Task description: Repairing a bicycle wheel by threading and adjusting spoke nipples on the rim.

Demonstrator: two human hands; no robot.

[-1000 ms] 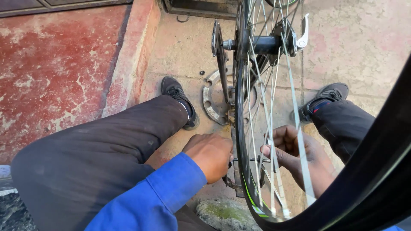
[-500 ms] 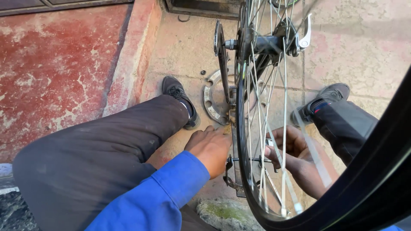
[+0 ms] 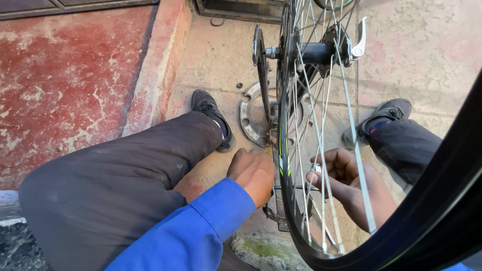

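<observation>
A bicycle wheel [image 3: 284, 150] stands upright between my legs, its hub [image 3: 315, 52] and brake disc [image 3: 261, 65] at the top. My left hand [image 3: 253, 173] rests against the left side of the rim, and the tyre hides its fingertips. Behind the spokes, my right hand [image 3: 344, 183] is pinched on a thin metal rod [image 3: 296, 188]. The rod passes through the spokes toward my left hand. A small white piece shows by my right thumb.
A toothed metal ring [image 3: 249, 120] lies on the concrete floor behind the wheel, between my shoes [image 3: 211, 113] [image 3: 384, 115]. A raised red step [image 3: 75, 75] runs along the left. A mossy stone [image 3: 266, 251] sits under the wheel. Another black tyre [image 3: 442, 200] crosses the right corner.
Both hands stay at the lower rim. The right hand's fingers have shifted slightly behind the spokes, and the wheel has tilted a little.
</observation>
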